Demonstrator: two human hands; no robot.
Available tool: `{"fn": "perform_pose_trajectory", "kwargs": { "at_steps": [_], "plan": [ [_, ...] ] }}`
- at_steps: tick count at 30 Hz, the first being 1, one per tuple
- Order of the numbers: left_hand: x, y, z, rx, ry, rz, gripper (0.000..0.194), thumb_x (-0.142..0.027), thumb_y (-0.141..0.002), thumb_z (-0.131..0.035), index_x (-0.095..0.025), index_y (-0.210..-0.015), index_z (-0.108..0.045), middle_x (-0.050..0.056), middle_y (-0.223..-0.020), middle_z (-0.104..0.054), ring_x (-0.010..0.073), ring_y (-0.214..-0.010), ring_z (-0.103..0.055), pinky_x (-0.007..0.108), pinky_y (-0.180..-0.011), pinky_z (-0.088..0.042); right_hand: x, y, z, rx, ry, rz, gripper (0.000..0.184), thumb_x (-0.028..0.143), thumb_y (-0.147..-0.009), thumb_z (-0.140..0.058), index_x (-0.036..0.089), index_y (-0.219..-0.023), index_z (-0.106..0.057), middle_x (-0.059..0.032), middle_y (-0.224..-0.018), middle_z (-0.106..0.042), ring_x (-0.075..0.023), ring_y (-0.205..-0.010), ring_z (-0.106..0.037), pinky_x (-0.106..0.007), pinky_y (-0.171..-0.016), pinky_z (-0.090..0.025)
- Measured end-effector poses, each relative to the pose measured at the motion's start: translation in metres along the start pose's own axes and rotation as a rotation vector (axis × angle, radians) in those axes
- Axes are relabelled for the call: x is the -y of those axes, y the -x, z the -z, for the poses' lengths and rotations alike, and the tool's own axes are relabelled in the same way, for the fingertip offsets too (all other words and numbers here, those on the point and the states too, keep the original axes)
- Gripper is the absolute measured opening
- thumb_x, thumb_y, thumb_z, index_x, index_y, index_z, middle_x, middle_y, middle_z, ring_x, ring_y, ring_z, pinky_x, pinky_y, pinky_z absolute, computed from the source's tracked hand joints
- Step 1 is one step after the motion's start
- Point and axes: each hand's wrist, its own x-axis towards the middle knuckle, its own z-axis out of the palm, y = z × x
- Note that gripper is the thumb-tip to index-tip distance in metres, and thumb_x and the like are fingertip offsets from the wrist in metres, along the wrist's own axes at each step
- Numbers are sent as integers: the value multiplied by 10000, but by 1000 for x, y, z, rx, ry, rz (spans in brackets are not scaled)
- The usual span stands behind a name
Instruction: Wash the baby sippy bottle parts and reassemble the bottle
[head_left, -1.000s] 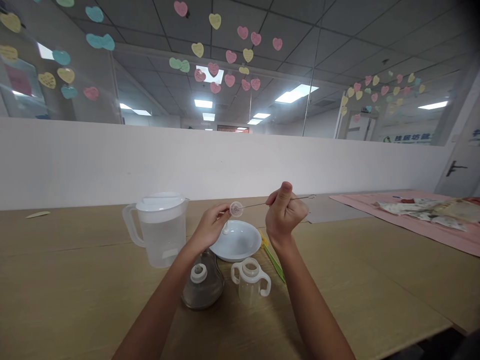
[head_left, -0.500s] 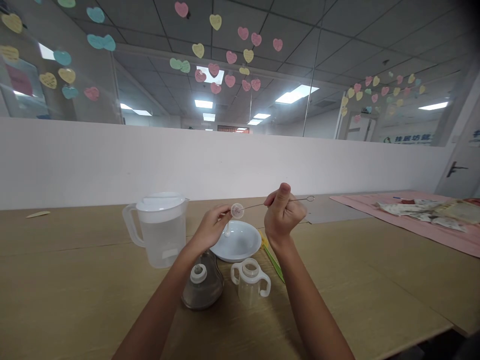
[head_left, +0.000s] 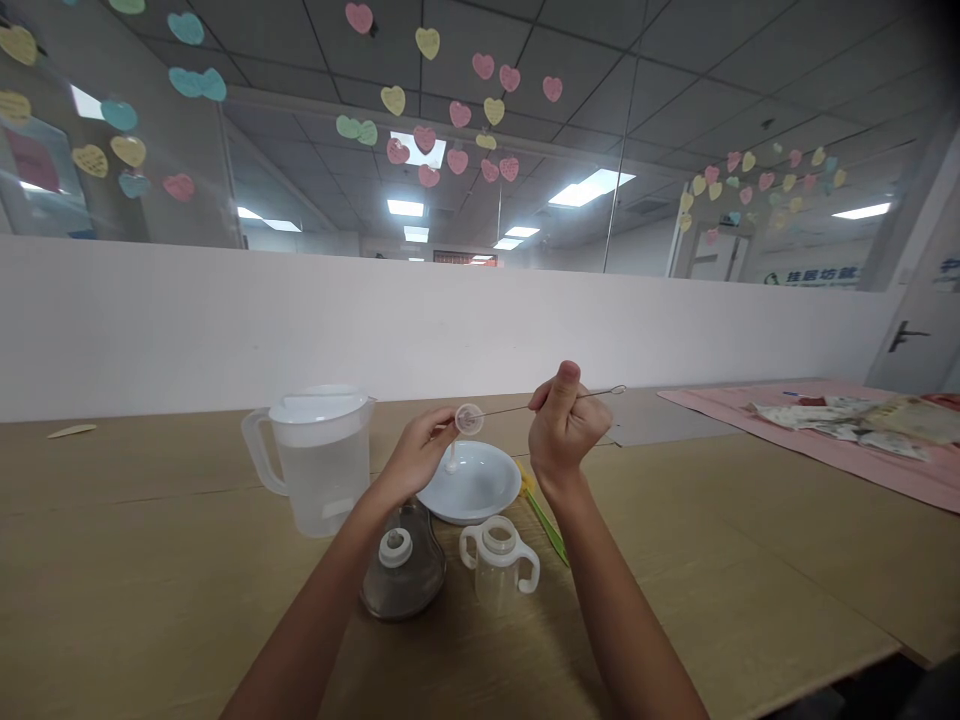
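Note:
My left hand (head_left: 416, 455) pinches a small clear round disc with a white straw piece (head_left: 468, 420) hanging from it, held above a white bowl (head_left: 471, 484). My right hand (head_left: 564, 425) is closed in a fist round a thin wire brush (head_left: 600, 394). The wire runs leftward from the fist into the disc, and its loop end sticks out to the right. Both hands hover above the wooden table (head_left: 150, 580).
A clear lidded water pitcher (head_left: 315, 460) stands left of the bowl. A brown-tinted bottle body with white neck (head_left: 403, 570) and a two-handled clear cup top (head_left: 499, 565) sit in front. A green-yellow tool (head_left: 546, 515) lies right. A pink cloth (head_left: 840, 445) covers the far right.
Both hands have shifted slightly up and to the left with the disc and wire. Nothing was let go.

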Motion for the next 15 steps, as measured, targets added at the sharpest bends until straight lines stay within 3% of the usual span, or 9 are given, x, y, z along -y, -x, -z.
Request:
{"fn": "perform_pose_trajectory", "kwargs": {
  "at_steps": [6, 15],
  "plan": [
    [0, -1, 1, -9, 15, -5, 352, -381, -819, -432, -156, -1024, -607, 41, -990, -639, 194, -934, -541, 260, -793, -401, 0, 0, 0, 11, 34, -30, 582, 439, -894, -267, 181, -386, -383, 29, -353, -401, -55, -347, -382, -218, -414, -293],
    [-4, 1, 2, -7, 14, -6, 347, -380, -821, -429, -162, -1019, -612, 49, -1007, -637, 192, -929, -550, 268, -790, -415, -1, 0, 1, 11, 34, 32, 563, 378, -904, -289, 179, -387, -390, 31, -353, -408, -51, -338, -381, -212, -409, -293]
  ]
}}
